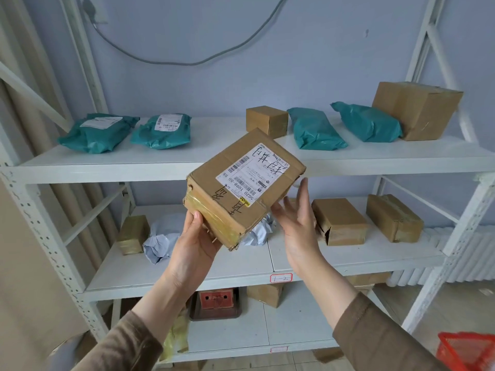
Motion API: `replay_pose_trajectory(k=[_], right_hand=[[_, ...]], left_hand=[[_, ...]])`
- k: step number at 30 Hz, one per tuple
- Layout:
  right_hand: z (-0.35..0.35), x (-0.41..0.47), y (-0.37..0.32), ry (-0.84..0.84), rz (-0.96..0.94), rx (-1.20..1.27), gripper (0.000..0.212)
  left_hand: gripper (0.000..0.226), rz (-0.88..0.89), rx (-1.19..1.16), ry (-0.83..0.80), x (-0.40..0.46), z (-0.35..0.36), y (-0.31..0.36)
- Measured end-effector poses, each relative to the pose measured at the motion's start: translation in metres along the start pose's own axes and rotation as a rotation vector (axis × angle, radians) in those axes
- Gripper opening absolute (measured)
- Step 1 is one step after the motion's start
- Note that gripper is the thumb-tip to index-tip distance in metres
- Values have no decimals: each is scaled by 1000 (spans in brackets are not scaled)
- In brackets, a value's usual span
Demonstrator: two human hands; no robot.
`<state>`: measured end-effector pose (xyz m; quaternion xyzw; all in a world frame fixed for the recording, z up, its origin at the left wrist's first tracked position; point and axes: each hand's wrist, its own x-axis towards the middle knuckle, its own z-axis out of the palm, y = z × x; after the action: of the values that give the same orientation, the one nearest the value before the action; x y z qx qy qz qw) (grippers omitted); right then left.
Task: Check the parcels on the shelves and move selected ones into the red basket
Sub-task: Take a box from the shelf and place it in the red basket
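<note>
Both your arms raised forward, brown sleeves to mid-forearm. Your left hand (198,243) cupped, palm up, thumb upright, fingers curled closed around a load. Your right hand (297,218) flat, fingers extended upward, palm facing left, gripping nothing

- The brown cardboard box held up in the middle (241,191) is matt corrugated board, frayed at its near corners, with glossy yellowish packing tape (214,218) over its end
- Its white paper shipping label (253,174) is smooth, printed and marked with black ink
- The teal plastic mailer bags on the upper shelf (97,132) are thin, crinkled film with a soft sheen
- The white metal shelving rack (160,159) has smooth painted boards and perforated uprights
- The pale grey plastic mailer bag on the middle shelf (160,239) is crumpled
- The red plastic basket with mesh walls (466,352) looks shiny
- The brown sleeves (385,341) are matt, soft cloth
</note>
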<state>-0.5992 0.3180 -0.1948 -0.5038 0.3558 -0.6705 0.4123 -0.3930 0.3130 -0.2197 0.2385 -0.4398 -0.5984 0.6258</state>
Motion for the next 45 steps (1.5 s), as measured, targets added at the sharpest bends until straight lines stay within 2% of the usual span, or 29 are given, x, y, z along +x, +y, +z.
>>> replay_pose_trajectory(k=[4, 5, 7, 10, 12, 13, 16, 19, 21, 23, 24, 26, 28, 30, 33, 35, 37, 39, 41, 43, 45], right_hand=[[2, -3, 4, -71, 60, 74, 72], [2, -4, 3, -81, 84, 91, 70], [0, -6, 1, -105, 139, 118, 89], [-4, -4, 1, -104, 117, 93, 82], [-8, -3, 2, -93, 89, 80, 85], [-11, -3, 3, -83, 77, 80, 87], [-19, -6, 9, -34, 95, 103, 94], [-25, -14, 12, -4, 114, 114, 96], [-31, -19, 13, -10, 113, 115, 94], [-42, -22, 14, 13, 129, 84, 91], [-50, -24, 13, 50, 139, 68, 96], [-72, -26, 7, 181, 146, -10, 121], [-100, -26, -4, 237, 99, -235, 128], [-128, -27, -23, 77, 45, -461, 117], [-154, -29, -44, -323, 153, -673, 111], [-168, -30, -43, -474, 268, -693, 113], [-181, -37, -37, -533, 361, -607, 116], [-192, -48, -30, -472, 395, -547, 106], [-203, -60, -23, -330, 407, -470, 89], [-216, -69, -15, -184, 400, -383, 77], [-228, -77, -11, -55, 408, -272, 57]], left_hand=[[47, -26, -17, 6, 0, -6, -1], [43, -37, -19, 8, -1, -8, -3], [36, -60, -19, 5, -4, -12, -8], [36, -103, 3, -6, -8, -13, -13], [37, -124, 22, 22, -8, -13, -15], [40, -127, 13, 47, -7, -12, -14], [71, -187, -77, 125, -5, -8, -10], [98, -200, 92, 18, -5, 5, -10], [99, -207, 210, -48, -3, 17, -13], [95, -202, 229, -40, 5, 26, -14], [99, -204, 240, -33, 11, 29, -13], [104, -200, 341, -50, 21, 38, -7], [98, -193, 476, -121, 32, 47, -2], [103, -235, 623, -275, 43, 61, 6], [113, -314, 868, -533, 53, 90, 9], [103, -371, 930, -658, 57, 110, 3], [92, -389, 943, -739, 61, 129, 0], [87, -371, 952, -771, 64, 145, -8], [83, -325, 948, -716, 67, 156, -18], [75, -236, 877, -572, 68, 161, -32], [68, -192, 709, -418, 62, 161, -53]])
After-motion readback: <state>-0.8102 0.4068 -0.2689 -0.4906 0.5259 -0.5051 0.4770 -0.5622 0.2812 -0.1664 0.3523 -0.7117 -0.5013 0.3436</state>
